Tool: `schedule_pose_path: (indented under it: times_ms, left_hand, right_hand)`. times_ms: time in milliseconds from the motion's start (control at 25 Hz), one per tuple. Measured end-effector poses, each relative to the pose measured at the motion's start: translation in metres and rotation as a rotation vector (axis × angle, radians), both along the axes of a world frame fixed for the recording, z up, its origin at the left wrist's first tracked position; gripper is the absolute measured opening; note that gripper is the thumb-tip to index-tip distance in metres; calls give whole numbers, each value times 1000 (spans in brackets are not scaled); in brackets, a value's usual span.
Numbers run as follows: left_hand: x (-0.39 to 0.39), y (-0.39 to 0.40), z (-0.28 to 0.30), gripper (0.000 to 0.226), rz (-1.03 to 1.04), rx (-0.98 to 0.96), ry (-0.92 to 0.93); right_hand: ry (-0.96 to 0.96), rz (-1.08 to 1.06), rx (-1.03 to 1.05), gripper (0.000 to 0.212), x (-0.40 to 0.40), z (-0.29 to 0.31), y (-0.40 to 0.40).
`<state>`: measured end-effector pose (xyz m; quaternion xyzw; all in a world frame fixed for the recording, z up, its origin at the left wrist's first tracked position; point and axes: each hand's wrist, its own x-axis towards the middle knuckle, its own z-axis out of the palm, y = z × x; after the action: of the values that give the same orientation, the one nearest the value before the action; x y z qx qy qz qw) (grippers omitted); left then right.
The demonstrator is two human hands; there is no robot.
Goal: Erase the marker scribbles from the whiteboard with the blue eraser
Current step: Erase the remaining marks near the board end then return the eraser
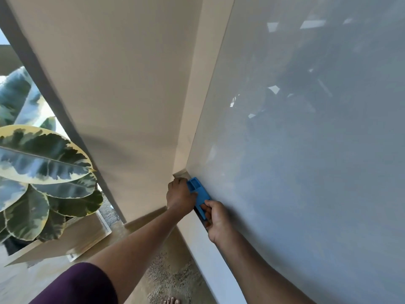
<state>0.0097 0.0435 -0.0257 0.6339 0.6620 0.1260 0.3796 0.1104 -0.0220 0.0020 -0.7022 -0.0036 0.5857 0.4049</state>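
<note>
The whiteboard (306, 150) fills the right side, glossy grey-white with faint smudges and reflections; I see no clear marker scribbles on it. The blue eraser (198, 195) lies flat against the board's lower left corner. My left hand (179, 197) grips its upper end from the left, fingers curled around the edge. My right hand (215, 218) pinches its lower end with thumb and fingers. The eraser's underside is hidden against the board.
A beige wall (120, 84) runs left of the board. A large variegated potted plant (41, 161) stands at the left in a pale planter (72, 240). The speckled floor (173, 273) and my bare toes (172, 300) show below.
</note>
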Motion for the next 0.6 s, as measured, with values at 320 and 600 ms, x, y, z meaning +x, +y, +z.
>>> schedule_pose_path:
  times_ms: [320, 600]
  left_hand:
    - [-16, 7, -29, 69, -124, -6, 38]
    - [-17, 8, -31, 72, -198, -12, 69]
  right_hand:
    - [-19, -15, -25, 12, 1, -12, 2]
    - [-81, -38, 6, 14, 1, -17, -2]
